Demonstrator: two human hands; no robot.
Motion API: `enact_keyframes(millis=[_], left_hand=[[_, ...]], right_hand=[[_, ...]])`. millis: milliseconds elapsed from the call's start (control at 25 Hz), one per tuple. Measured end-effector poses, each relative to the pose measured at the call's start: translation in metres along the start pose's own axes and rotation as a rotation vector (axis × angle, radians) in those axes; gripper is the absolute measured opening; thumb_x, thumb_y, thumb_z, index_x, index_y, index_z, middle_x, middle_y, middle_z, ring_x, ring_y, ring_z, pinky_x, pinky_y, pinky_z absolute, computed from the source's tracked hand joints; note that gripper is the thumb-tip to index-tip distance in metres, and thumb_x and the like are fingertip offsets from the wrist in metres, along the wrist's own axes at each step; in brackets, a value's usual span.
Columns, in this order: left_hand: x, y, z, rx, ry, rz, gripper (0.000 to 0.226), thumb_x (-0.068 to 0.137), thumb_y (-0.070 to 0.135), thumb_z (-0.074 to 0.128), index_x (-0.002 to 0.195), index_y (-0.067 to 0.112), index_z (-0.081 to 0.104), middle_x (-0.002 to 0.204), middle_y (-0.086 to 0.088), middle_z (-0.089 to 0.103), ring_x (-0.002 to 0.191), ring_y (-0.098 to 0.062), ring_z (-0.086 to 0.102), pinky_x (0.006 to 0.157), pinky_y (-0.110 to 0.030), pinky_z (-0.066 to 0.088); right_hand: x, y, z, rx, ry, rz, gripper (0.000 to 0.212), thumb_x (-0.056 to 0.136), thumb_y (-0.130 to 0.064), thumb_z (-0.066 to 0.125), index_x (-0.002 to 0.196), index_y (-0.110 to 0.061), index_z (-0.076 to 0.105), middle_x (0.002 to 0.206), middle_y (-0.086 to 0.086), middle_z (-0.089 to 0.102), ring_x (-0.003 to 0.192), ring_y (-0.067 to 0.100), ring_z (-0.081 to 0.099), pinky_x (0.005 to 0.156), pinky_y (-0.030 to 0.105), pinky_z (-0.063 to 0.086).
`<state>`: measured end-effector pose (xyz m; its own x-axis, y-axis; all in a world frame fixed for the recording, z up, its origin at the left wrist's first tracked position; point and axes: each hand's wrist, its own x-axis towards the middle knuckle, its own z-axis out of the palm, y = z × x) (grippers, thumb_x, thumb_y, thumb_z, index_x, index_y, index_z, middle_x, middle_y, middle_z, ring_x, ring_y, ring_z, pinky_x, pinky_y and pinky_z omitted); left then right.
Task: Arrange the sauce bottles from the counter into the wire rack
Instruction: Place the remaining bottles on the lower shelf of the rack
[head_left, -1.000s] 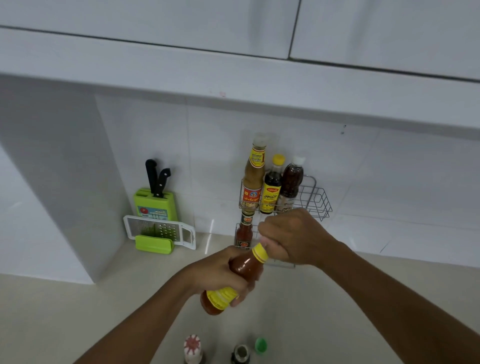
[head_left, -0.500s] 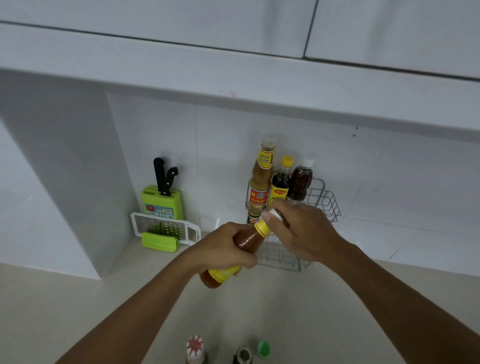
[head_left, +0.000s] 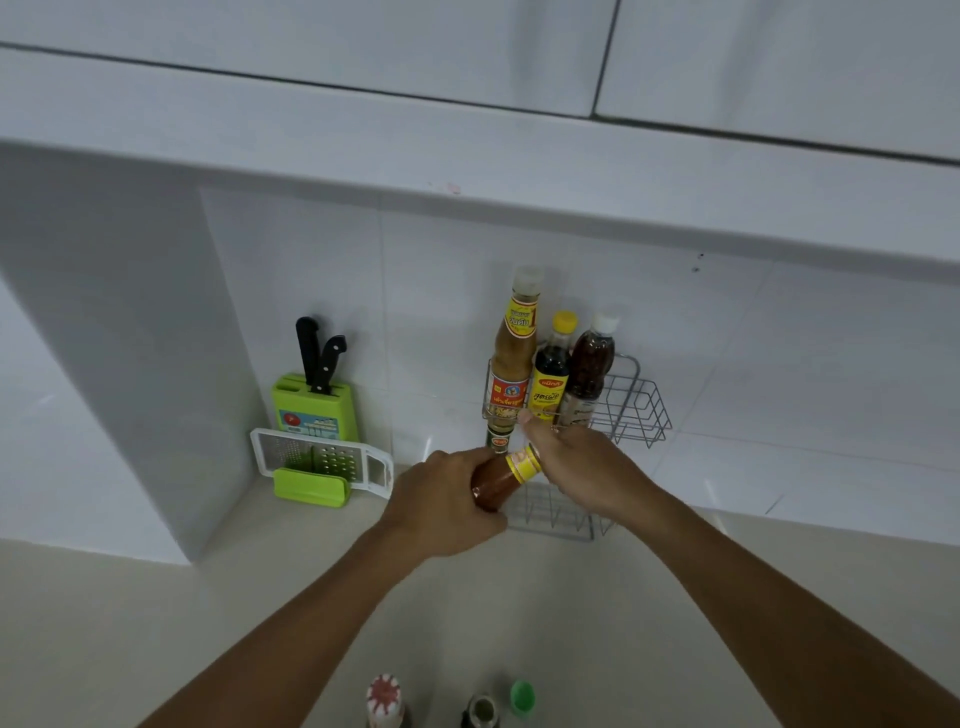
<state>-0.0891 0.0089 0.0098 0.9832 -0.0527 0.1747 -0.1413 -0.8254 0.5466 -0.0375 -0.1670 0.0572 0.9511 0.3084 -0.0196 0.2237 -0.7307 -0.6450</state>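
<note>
My left hand (head_left: 441, 499) grips a red sauce bottle (head_left: 496, 480) with a yellow neck label, tilted with its top toward the two-tier wire rack (head_left: 631, 402). My right hand (head_left: 576, 462) is at the bottle's top, fingers on the neck, right in front of the rack's lower tier. In the upper tier stand a tall tan sauce bottle (head_left: 514, 353), a dark bottle with a yellow cap (head_left: 550, 379) and a dark bottle with a white cap (head_left: 589, 364). A small bottle (head_left: 500, 440) stands in the lower tier, partly hidden by my hands.
Three bottle tops show at the bottom edge of the counter: a red-white cap (head_left: 385, 699), a dark cap (head_left: 480, 711) and a green cap (head_left: 522, 696). A green knife block (head_left: 314, 410) and a white grater (head_left: 322, 462) stand left of the rack. A cabinet overhang (head_left: 467, 171) hangs above.
Both hands carried the red bottle away from me and up to the rack's lower tier. The bottle tilted further toward the rack.
</note>
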Motion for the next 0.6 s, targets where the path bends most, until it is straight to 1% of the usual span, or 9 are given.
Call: enact_keyframes(millis=[80, 120, 200, 240, 320, 400, 480, 520, 600], left_hand=[[0.004, -0.005, -0.014, -0.434, -0.280, -0.056, 0.028, 0.058, 0.025, 0.074, 0.081, 0.031, 0.061, 0.067, 0.006, 0.065, 0.057, -0.015, 0.066, 0.052, -0.027, 0.051], [0.004, -0.006, -0.019, -0.544, -0.401, -0.049, 0.028, 0.058, 0.018, 0.075, 0.081, 0.028, 0.063, 0.067, 0.004, 0.066, 0.056, -0.015, 0.066, 0.053, -0.028, 0.054], [0.003, -0.003, -0.027, -0.575, -0.546, 0.024, 0.028, 0.058, 0.012, 0.073, 0.082, 0.023, 0.064, 0.066, 0.002, 0.066, 0.056, -0.016, 0.066, 0.054, -0.027, 0.054], [0.003, -0.003, -0.026, -0.549, -0.543, 0.051, 0.029, 0.058, 0.013, 0.073, 0.083, 0.024, 0.064, 0.066, 0.003, 0.067, 0.056, -0.016, 0.065, 0.054, -0.026, 0.054], [0.003, -0.004, -0.022, -0.402, -0.364, 0.056, 0.033, 0.058, 0.024, 0.074, 0.088, 0.033, 0.063, 0.072, 0.006, 0.068, 0.061, -0.016, 0.067, 0.055, -0.029, 0.054], [0.004, -0.004, -0.009, 0.016, -0.056, 0.086, 0.039, 0.063, 0.037, 0.070, 0.100, 0.038, 0.058, 0.083, 0.007, 0.069, 0.075, -0.019, 0.068, 0.060, -0.030, 0.049], [0.004, -0.002, 0.008, 0.350, 0.179, 0.122, 0.038, 0.070, 0.040, 0.064, 0.107, 0.035, 0.053, 0.090, 0.005, 0.068, 0.080, -0.024, 0.069, 0.061, -0.031, 0.044], [0.004, -0.001, 0.017, 0.377, 0.217, 0.121, 0.038, 0.072, 0.039, 0.064, 0.108, 0.033, 0.050, 0.092, 0.005, 0.068, 0.080, -0.025, 0.069, 0.060, -0.031, 0.044], [0.004, -0.002, 0.024, 0.237, 0.168, 0.037, 0.051, 0.070, 0.034, 0.070, 0.112, 0.032, 0.041, 0.097, 0.006, 0.068, 0.081, -0.025, 0.069, 0.061, -0.033, 0.050]], right_hand=[[-0.003, 0.004, -0.010, -0.330, 0.088, -0.432, 0.051, 0.097, -0.067, 0.028, 0.080, -0.026, 0.054, 0.061, -0.008, 0.055, 0.057, 0.012, 0.054, 0.055, 0.028, 0.040], [-0.004, 0.007, -0.013, -0.414, 0.121, -0.629, 0.045, 0.098, -0.064, 0.032, 0.086, -0.026, 0.053, 0.063, -0.010, 0.052, 0.056, 0.011, 0.050, 0.052, 0.027, 0.037], [-0.002, 0.010, -0.018, -0.411, 0.197, -0.867, 0.038, 0.097, -0.049, 0.044, 0.078, -0.018, 0.054, 0.062, -0.012, 0.044, 0.053, 0.011, 0.039, 0.049, 0.025, 0.029], [-0.002, 0.011, -0.017, -0.379, 0.241, -0.892, 0.040, 0.095, -0.043, 0.046, 0.070, -0.015, 0.054, 0.058, -0.009, 0.043, 0.052, 0.013, 0.038, 0.048, 0.025, 0.028], [-0.003, 0.010, -0.004, -0.349, 0.306, -0.674, 0.046, 0.091, -0.045, 0.038, 0.059, -0.016, 0.054, 0.054, -0.003, 0.049, 0.051, 0.019, 0.046, 0.047, 0.027, 0.033], [-0.005, 0.004, 0.017, -0.192, 0.248, -0.148, 0.051, 0.087, -0.054, 0.028, 0.057, -0.019, 0.050, 0.058, 0.000, 0.052, 0.057, 0.022, 0.053, 0.050, 0.028, 0.032], [0.002, 0.003, 0.027, 0.133, 0.113, 0.334, 0.050, 0.089, -0.057, 0.031, 0.066, -0.019, 0.054, 0.064, 0.002, 0.056, 0.059, 0.019, 0.054, 0.052, 0.028, 0.033], [0.005, 0.005, 0.029, 0.253, 0.076, 0.429, 0.050, 0.089, -0.059, 0.035, 0.069, -0.017, 0.054, 0.063, 0.001, 0.055, 0.055, 0.017, 0.052, 0.052, 0.027, 0.034], [0.006, 0.011, 0.030, 0.385, 0.066, 0.403, 0.052, 0.084, -0.066, 0.046, 0.066, -0.018, 0.052, 0.052, -0.003, 0.047, 0.040, 0.014, 0.044, 0.044, 0.022, 0.033]])
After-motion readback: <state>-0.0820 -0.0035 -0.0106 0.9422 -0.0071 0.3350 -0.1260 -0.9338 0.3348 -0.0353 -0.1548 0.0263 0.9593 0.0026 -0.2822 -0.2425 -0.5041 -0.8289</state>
